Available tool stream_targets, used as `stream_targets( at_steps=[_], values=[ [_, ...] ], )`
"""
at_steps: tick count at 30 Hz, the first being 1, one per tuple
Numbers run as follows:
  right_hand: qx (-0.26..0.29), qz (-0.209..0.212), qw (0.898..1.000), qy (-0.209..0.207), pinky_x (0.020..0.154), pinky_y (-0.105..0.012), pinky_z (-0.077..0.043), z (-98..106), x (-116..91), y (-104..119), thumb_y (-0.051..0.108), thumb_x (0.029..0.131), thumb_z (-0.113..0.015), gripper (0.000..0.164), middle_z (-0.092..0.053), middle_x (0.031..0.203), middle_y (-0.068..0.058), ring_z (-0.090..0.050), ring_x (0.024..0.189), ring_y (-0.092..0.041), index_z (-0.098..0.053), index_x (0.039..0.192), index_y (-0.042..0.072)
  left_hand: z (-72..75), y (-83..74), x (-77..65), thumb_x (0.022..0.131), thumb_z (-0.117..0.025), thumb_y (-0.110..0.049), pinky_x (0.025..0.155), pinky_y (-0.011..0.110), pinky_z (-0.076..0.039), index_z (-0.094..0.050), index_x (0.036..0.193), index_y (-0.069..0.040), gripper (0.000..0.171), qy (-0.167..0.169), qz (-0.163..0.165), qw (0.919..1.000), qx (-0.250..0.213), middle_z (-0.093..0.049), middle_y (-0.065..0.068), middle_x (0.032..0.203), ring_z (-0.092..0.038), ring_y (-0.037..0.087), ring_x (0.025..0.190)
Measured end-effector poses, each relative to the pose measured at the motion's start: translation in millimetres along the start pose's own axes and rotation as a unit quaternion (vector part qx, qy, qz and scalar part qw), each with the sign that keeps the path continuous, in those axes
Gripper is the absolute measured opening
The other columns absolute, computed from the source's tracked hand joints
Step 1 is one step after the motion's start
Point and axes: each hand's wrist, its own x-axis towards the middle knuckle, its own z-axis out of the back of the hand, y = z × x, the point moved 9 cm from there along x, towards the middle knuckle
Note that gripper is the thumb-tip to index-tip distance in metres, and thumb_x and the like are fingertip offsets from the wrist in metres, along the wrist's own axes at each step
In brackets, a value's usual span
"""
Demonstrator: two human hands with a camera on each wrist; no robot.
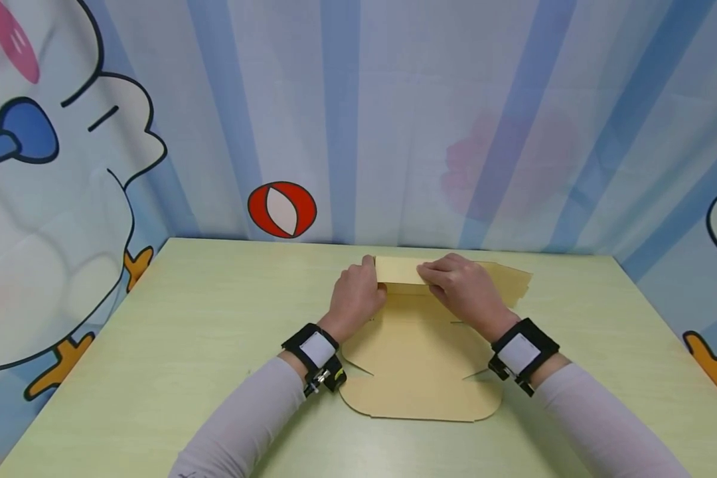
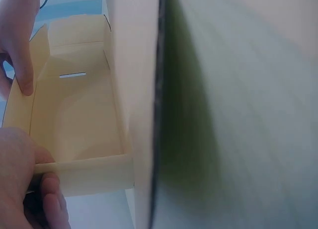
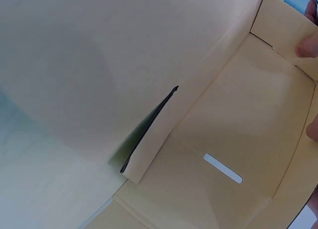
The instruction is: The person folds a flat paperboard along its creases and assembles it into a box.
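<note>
A partly folded tan cardboard box lies on the table, its broad panel with rounded corners spread toward me. At its far end the walls stand folded up. My left hand pinches the left end wall, thumb inside and fingers outside, as the left wrist view shows. Farther right, my right hand pinches the upper edge of the long far wall. An end flap sticks out beyond the right hand. Inside the folded part, a narrow slot shows in the right wrist view.
The pale table extends on both sides of the cardboard. Behind it hangs a blue-striped curtain with cartoon prints. Slits cut into both sides of the broad panel. Each wrist wears a black strap.
</note>
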Motion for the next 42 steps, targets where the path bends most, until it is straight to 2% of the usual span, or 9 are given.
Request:
stream_targets(
  at_steps=[14, 17, 20, 22, 25, 29, 32, 36, 42],
  values=[
    [0.0, -0.003, 1.0, -0.001, 0.068, -0.036, -0.06, 2, -3, -2, 0.004, 0.078, -0.082, 0.028, -0.077, 0.095, -0.007, -0.071, 0.084, -0.025, -0.078, 0.105, 0.009, -3.5, -2.0, 1.3, 0.088, -0.067, -0.012, 0.044, 0.026, -0.045, -0.057, 0.11, 0.003, 0.029, 0.006, -0.006, 0.9999, 0.005, -0.069, 0.015, 0.079, -0.061, 0.018, 0.055],
    [0.0, -0.001, 1.0, -0.003, 0.067, -0.035, -0.06, 0, -2, -1, 0.003, 0.078, -0.081, 0.028, -0.077, 0.095, -0.007, -0.071, 0.084, -0.024, -0.078, 0.105, 0.01, -1.3, -0.7, -0.3, 0.089, -0.069, -0.019, 0.043, 0.026, -0.045, -0.057, 0.109, 0.001, 0.031, 0.016, -0.007, 0.9993, 0.032, -0.068, 0.013, 0.077, -0.061, 0.018, 0.054],
    [0.001, 0.001, 1.0, -0.002, 0.068, -0.035, -0.06, -2, -1, 1, 0.003, 0.078, -0.081, 0.027, -0.077, 0.096, -0.007, -0.071, 0.085, -0.024, -0.078, 0.105, 0.01, 7.3, -4.7, -1.8, 0.087, -0.073, -0.032, 0.048, 0.028, -0.052, -0.058, 0.114, 0.0, 0.044, -0.004, -0.024, 0.9958, 0.088, -0.07, 0.012, 0.083, -0.065, 0.021, 0.062],
    [0.001, 0.003, 1.0, 0.0, 0.069, -0.035, -0.06, -4, 0, 1, 0.003, 0.079, -0.08, 0.027, -0.077, 0.096, -0.007, -0.071, 0.085, -0.024, -0.078, 0.105, 0.009, 14.6, -10.3, -2.8, 0.085, -0.075, -0.039, 0.053, 0.03, -0.057, -0.058, 0.119, 0.0, 0.054, -0.026, -0.046, 0.9902, 0.129, -0.069, 0.012, 0.093, -0.067, 0.022, 0.075],
    [-0.002, 0.006, 1.0, -0.001, 0.068, -0.034, -0.06, -5, 2, 2, 0.003, 0.078, -0.081, 0.026, -0.077, 0.095, -0.008, -0.07, 0.084, -0.024, -0.078, 0.104, 0.008, 24.0, -27.6, -5.0, 0.084, -0.075, -0.041, 0.07, 0.032, -0.06, -0.06, 0.126, -0.003, 0.059, -0.063, -0.118, 0.9747, 0.179, -0.065, 0.011, 0.109, -0.062, 0.024, 0.095],
    [-0.008, 0.005, 1.0, -0.001, 0.068, -0.033, -0.06, -6, 3, 1, 0.004, 0.078, -0.081, 0.026, -0.077, 0.095, -0.007, -0.07, 0.084, -0.024, -0.078, 0.103, 0.008, 25.7, -53.8, -12.4, 0.088, -0.071, -0.028, 0.088, 0.033, -0.056, -0.068, 0.115, -0.007, 0.034, -0.087, -0.241, 0.9453, 0.202, -0.064, 0.008, 0.111, -0.059, 0.022, 0.103],
    [-0.012, 0.005, 1.0, 0.006, 0.07, -0.033, -0.06, -8, 2, 2, 0.004, 0.078, -0.081, 0.027, -0.077, 0.095, -0.007, -0.07, 0.086, -0.024, -0.078, 0.105, 0.008, 20.1, -65.3, -19.3, 0.092, -0.067, -0.019, 0.095, 0.03, -0.055, -0.069, 0.111, -0.006, 0.023, -0.089, -0.299, 0.9234, 0.223, -0.068, 0.007, 0.115, -0.063, 0.02, 0.107],
    [-0.016, 0.003, 1.0, 0.018, 0.071, -0.033, -0.06, -10, 1, 3, 0.005, 0.079, -0.081, 0.029, -0.077, 0.096, -0.008, -0.071, 0.087, -0.024, -0.077, 0.108, 0.008, 11.7, -68.7, -24.5, 0.097, -0.061, -0.014, 0.097, 0.027, -0.055, -0.067, 0.121, -0.005, 0.026, -0.077, -0.32, 0.9083, 0.258, -0.069, 0.007, 0.124, -0.066, 0.019, 0.115],
    [-0.016, 0.004, 1.0, 0.014, 0.074, -0.034, -0.061, -8, 0, 2, 0.005, 0.079, -0.08, 0.03, -0.077, 0.098, -0.008, -0.071, 0.089, -0.024, -0.077, 0.109, 0.007, 7.1, -65.1, -21.9, 0.1, -0.055, -0.007, 0.095, 0.028, -0.056, -0.062, 0.129, -0.007, 0.03, -0.055, -0.305, 0.9141, 0.261, -0.067, 0.006, 0.13, -0.065, 0.019, 0.12]
  ],
)
